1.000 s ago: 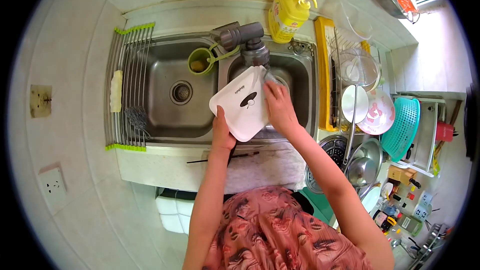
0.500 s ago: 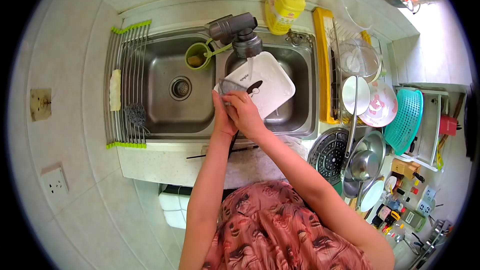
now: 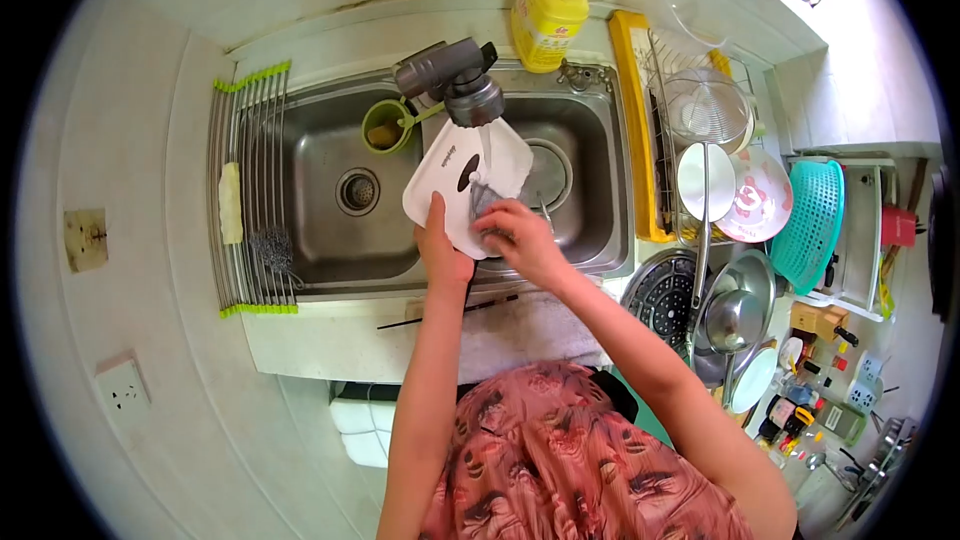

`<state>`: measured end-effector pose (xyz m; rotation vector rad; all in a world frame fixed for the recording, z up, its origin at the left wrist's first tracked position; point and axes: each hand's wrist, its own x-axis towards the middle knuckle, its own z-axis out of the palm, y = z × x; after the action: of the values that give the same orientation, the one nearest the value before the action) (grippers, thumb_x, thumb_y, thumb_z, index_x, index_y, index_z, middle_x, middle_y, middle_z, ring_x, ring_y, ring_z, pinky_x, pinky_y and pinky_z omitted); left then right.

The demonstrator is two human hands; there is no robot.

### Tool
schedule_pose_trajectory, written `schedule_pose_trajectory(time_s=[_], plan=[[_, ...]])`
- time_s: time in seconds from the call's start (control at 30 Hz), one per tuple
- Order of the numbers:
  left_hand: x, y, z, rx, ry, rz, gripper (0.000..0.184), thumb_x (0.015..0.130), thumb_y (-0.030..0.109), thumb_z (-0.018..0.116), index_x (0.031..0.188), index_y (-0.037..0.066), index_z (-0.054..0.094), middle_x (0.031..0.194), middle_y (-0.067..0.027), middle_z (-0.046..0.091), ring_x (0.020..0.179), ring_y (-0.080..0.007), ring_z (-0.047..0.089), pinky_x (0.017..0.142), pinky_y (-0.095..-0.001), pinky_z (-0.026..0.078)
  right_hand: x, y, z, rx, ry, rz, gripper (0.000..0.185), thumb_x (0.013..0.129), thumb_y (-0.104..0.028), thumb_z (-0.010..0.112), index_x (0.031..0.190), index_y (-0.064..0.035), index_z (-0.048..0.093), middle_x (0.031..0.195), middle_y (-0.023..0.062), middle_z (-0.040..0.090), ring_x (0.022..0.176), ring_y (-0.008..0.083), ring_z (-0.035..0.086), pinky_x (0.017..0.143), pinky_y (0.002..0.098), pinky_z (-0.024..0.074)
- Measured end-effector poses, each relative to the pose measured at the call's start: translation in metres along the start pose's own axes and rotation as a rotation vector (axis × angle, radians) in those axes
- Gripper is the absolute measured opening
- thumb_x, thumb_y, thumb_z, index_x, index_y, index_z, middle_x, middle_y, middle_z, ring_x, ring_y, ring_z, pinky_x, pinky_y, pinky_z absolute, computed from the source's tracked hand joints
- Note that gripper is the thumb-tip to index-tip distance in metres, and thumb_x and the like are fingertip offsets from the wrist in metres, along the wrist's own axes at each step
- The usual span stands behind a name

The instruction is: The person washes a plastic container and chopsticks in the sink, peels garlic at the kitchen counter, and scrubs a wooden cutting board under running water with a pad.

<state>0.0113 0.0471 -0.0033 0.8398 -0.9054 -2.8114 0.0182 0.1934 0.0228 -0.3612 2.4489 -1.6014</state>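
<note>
Counter edge: nearest my body, under my forearms; a thin dark stick lies along it, crossed by my left forearm.
My left hand: closed on the near-left edge of the white tray, thumb on the upper face – the other fingers are hidden, presumably bracing from below so the tray doesn't slip while I press on it.
My right hand: fingers bunched round the grey mesh pad, keeping it against the tray's face; I judge the pinch gives me more control than a flat palm.
Tray's place: raised over the right basin, its left corner by the divider, so that drips should fall into the sink.
Tray's look: white, with rounded corners; small dark lettering and a black oval mark on the face, part of the print hidden by pad and fingers.
Faucet: above the tray's far end – a thin stream seems to come down there, handy for wetting the face.
Green cup: at the far side of the left basin, beside the divider, out of my hands' way.
Yellow pump bottle: upright behind the sink, probably kept there for easy reach.
</note>
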Motion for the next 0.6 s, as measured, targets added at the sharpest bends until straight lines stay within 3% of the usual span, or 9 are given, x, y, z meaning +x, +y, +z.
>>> schedule_pose_trajectory(time_s=[0.17, 0.27, 0.43, 0.5, 0.6], plan=[[-0.024, 0.007, 0.002, 0.065, 0.054, -0.042, 0.054, 0.098, 0.023, 0.063, 0.140, -0.003, 0.043, 0.133, -0.0178, 0.058, 0.118, -0.0321, 0.062, 0.098, -0.0469, 0.054, 0.022, 0.036, -0.006, -0.041, 0.303, 0.091, 0.018, 0.080, 0.005, 0.067, 0.095, -0.0048, 0.069, 0.124, 0.0138, 0.059, 0.107, 0.0299, 0.061, 0.090, 0.0384, 0.0514], [-0.034, 0.007, 0.001, 0.073, 0.107, -0.033, 0.051, 0.097, 0.018, 0.065, 0.137, -0.005, 0.045, 0.131, -0.0187, 0.058, 0.113, -0.0314, 0.064, 0.093, -0.0455, 0.057, 0.047, 0.057, -0.018, -0.399, 0.481, -0.075, 0.021, 0.077, 0.009, 0.065, 0.093, -0.0048, 0.068, 0.123, 0.0149, 0.059, 0.107, 0.0334, 0.057, 0.091, 0.0406, 0.0485], [-0.034, 0.009, -0.009, 0.159, 0.088, -0.013, 0.047, 0.091, 0.006, 0.068, 0.133, -0.005, 0.050, 0.126, -0.0174, 0.062, 0.109, -0.0306, 0.065, 0.093, -0.0441, 0.056, 0.052, 0.037, -0.007, -0.231, 0.558, -0.135, 0.033, 0.076, 0.011, 0.061, 0.104, -0.0050, 0.064, 0.115, 0.0125, 0.063, 0.107, 0.0361, 0.055, 0.091, 0.0427, 0.0473], [-0.035, 0.012, -0.014, 0.250, 0.062, -0.049, 0.046, 0.088, 0.000, 0.068, 0.131, -0.004, 0.052, 0.125, -0.0162, 0.063, 0.107, -0.0289, 0.066, 0.093, -0.0425, 0.055, 0.050, 0.012, -0.001, -0.140, 0.475, -0.235, 0.039, 0.075, 0.011, 0.061, 0.111, -0.0056, 0.063, 0.115, 0.0145, 0.062, 0.107, 0.0366, 0.055, 0.092, 0.0426, 0.0485], [-0.030, 0.011, -0.016, 0.320, -0.032, -0.098, 0.049, 0.083, -0.005, 0.068, 0.131, -0.002, 0.054, 0.122, -0.0117, 0.064, 0.102, -0.0250, 0.066, 0.089, -0.0393, 0.054, 0.055, -0.003, 0.025, -0.136, 0.089, -0.517, 0.051, 0.080, -0.004, 0.064, 0.130, -0.0113, 0.060, 0.117, 0.0123, 0.060, 0.115, 0.0319, 0.055, 0.095, 0.0404, 0.0473]])
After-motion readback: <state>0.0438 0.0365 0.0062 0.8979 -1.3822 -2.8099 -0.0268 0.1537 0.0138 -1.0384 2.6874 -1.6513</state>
